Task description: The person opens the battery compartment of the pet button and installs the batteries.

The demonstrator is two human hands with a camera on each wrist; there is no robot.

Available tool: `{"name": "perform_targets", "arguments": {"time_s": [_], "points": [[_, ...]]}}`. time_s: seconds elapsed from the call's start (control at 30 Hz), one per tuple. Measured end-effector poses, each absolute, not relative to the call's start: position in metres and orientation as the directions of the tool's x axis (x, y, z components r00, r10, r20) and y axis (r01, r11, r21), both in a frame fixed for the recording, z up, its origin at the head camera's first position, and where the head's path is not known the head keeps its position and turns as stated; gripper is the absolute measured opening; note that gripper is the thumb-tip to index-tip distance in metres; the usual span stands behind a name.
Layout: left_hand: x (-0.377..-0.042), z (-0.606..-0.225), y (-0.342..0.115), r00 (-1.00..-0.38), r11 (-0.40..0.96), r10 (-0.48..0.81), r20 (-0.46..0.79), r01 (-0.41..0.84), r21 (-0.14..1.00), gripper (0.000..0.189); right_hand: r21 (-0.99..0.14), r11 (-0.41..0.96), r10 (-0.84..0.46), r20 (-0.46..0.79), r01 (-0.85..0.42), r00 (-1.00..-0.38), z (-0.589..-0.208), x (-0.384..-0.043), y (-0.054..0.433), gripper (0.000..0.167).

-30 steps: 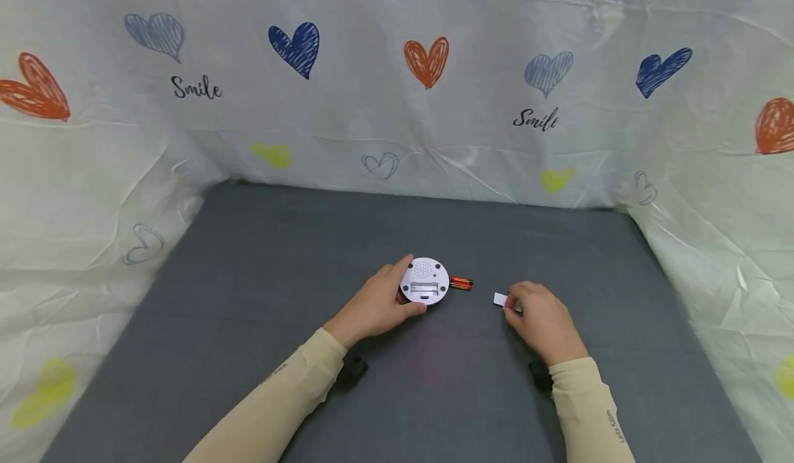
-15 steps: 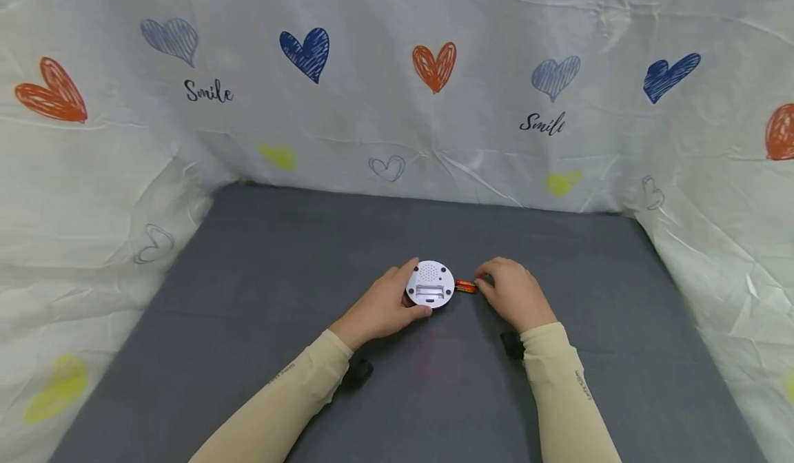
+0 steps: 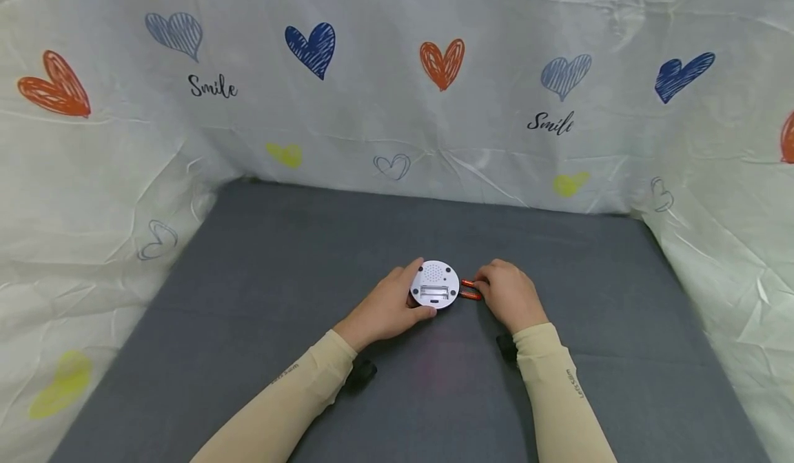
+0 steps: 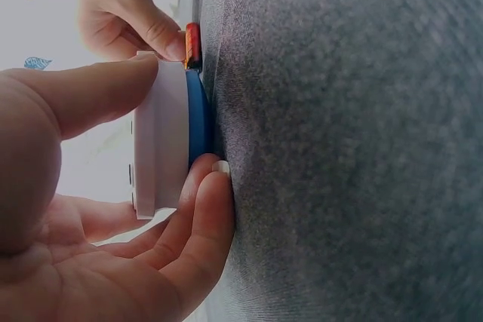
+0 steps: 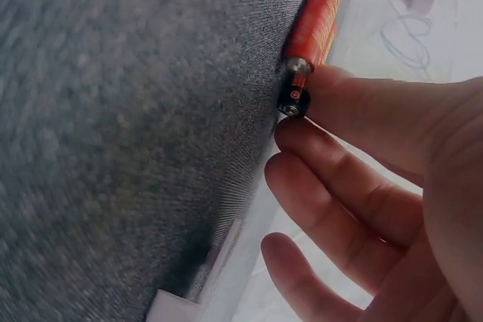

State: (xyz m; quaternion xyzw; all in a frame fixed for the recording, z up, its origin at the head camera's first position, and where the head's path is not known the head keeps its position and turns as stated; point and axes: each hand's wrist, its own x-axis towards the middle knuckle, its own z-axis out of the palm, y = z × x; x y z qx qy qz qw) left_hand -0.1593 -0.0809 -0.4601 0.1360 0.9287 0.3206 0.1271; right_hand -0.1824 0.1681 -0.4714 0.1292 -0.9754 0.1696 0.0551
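My left hand [image 3: 384, 308] grips the rim of a round white battery-powered device [image 3: 434, 273], which has a blue underside in the left wrist view. Its face shows a speaker grille, dark feet and an uncovered battery slot without cells. Just right of it, my right hand [image 3: 511, 297] pinches one red-and-black battery [image 5: 294, 99] between thumb and forefinger, the other fingers loosely bent. A second battery [image 3: 471, 296] lies beside it on the near side, close to the device's edge.
In the right wrist view a small white flat piece [image 5: 173, 308] lies on the grey cloth [image 3: 347, 235]; the head view hides it. White curtains [image 3: 484, 8] printed with hearts rise behind the table and along both sides.
My right hand has left the small white piece and moved left to the batteries. The two batteries, side by side before, now stand slightly apart. The left hand keeps holding the device.
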Motion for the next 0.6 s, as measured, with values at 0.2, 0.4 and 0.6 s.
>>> {"name": "perform_targets", "arguments": {"time_s": [0.2,0.4,0.6], "points": [[-0.159,-0.460,-0.079,-0.933,0.761,0.327,-0.151,0.165,0.628,0.098,-0.304,0.916,-0.232,0.135,-0.264,-0.963,-0.468,-0.181,0.169,0.008],[-0.160,-0.460,-0.079,-0.934,0.760,0.323,-0.150,0.161,0.630,0.098,-0.320,0.888,-0.263,0.237,-0.331,-0.935,-0.452,-0.175,0.170,0.006],[-0.162,-0.462,-0.080,-0.929,0.755,0.342,-0.141,0.182,0.630,0.098,-0.296,0.832,-0.362,0.352,-0.469,-0.863,-0.435,-0.163,0.149,0.010]]}}
